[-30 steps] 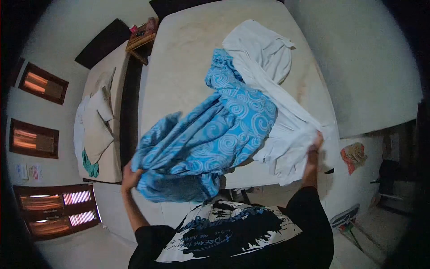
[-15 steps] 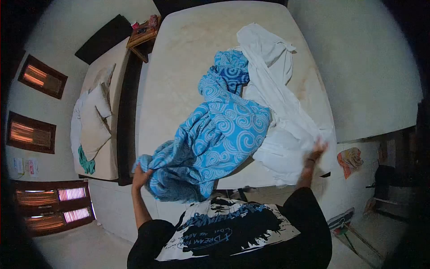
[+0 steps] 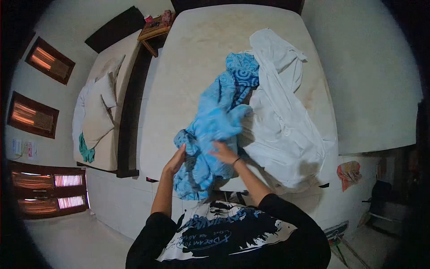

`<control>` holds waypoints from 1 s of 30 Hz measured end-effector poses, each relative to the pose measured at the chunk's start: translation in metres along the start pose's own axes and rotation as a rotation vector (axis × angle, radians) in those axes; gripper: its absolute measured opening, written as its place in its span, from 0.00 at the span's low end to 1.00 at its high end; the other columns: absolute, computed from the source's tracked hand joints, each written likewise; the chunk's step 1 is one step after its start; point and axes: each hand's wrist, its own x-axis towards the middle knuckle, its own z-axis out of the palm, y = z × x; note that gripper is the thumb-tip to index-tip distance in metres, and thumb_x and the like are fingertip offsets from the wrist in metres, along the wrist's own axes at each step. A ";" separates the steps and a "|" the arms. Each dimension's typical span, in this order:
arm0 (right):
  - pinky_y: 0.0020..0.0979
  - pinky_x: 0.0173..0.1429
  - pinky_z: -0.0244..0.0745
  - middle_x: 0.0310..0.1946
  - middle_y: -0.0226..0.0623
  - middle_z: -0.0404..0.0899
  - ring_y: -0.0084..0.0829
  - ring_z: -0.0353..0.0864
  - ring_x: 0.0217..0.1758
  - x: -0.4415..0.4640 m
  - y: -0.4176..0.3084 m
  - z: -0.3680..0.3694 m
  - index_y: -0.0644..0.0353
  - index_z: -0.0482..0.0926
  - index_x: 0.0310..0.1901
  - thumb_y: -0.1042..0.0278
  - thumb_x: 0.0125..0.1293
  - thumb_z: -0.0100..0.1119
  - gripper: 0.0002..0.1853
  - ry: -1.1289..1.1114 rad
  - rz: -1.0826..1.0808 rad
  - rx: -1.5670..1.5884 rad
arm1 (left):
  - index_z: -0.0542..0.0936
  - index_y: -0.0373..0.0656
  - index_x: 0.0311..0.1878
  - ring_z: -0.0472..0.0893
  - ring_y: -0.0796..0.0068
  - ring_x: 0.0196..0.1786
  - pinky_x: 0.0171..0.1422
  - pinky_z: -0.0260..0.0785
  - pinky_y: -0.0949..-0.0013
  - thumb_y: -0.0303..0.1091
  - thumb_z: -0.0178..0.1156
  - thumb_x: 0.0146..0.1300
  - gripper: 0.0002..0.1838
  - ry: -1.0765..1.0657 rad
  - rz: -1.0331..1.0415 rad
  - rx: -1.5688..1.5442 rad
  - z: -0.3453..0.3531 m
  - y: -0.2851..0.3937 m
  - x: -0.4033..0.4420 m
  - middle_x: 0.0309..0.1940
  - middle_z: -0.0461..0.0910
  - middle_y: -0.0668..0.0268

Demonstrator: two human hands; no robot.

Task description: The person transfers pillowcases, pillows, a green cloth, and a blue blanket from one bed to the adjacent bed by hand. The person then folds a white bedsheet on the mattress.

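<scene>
Pale plain walls [image 3: 369,85], white tiled floor [image 3: 123,201]; left, two brown wood-framed windows [image 3: 50,60] glowing orange; small brown wooden table [image 3: 153,30].

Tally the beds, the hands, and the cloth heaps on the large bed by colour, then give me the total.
Beds: 2, large bed and small bed
Hands: 2, left hand and right hand
Blue heap: 1
White heap: 1
Total: 6
</scene>
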 end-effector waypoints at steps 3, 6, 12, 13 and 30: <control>0.39 0.42 0.67 0.33 0.50 0.73 0.43 0.74 0.37 -0.018 -0.044 0.017 0.66 0.68 0.46 0.60 0.56 0.53 0.20 -0.527 -0.094 -0.240 | 0.62 0.35 0.56 0.63 0.70 0.56 0.58 0.55 0.63 0.57 0.54 0.51 0.38 0.128 -0.083 0.088 -0.017 -0.062 0.050 0.53 0.66 0.60; 0.41 0.39 0.67 0.30 0.46 0.74 0.45 0.73 0.33 -0.038 -0.049 0.002 0.65 0.68 0.46 0.62 0.57 0.51 0.19 -0.582 -0.189 -0.308 | 0.65 0.34 0.53 0.69 0.68 0.50 0.53 0.60 0.64 0.46 0.58 0.50 0.32 0.253 -0.085 0.255 0.018 -0.057 0.027 0.48 0.70 0.60; 0.26 0.38 0.68 0.29 0.33 0.73 0.22 0.72 0.34 -0.083 -0.003 -0.031 0.60 0.69 0.48 0.62 0.54 0.59 0.21 -0.450 0.155 0.243 | 0.70 0.37 0.46 0.74 0.67 0.41 0.45 0.67 0.66 0.34 0.55 0.49 0.20 0.510 0.046 -0.001 0.034 -0.065 0.008 0.37 0.74 0.62; 0.24 0.40 0.67 0.29 0.30 0.73 0.18 0.71 0.36 -0.090 0.014 -0.035 0.59 0.69 0.49 0.60 0.54 0.60 0.22 -0.272 0.197 0.384 | 0.70 0.36 0.44 0.74 0.67 0.39 0.45 0.68 0.67 0.34 0.54 0.49 0.18 0.524 0.095 -0.114 0.028 -0.061 0.003 0.36 0.74 0.62; 0.40 0.58 0.60 0.59 0.48 0.53 0.44 0.60 0.58 -0.056 0.041 -0.022 0.61 0.51 0.61 0.44 0.48 0.60 0.44 0.063 0.292 -0.098 | 0.68 0.36 0.45 0.73 0.59 0.44 0.49 0.66 0.60 0.37 0.52 0.46 0.22 0.681 0.572 -0.652 -0.060 0.027 -0.164 0.41 0.72 0.55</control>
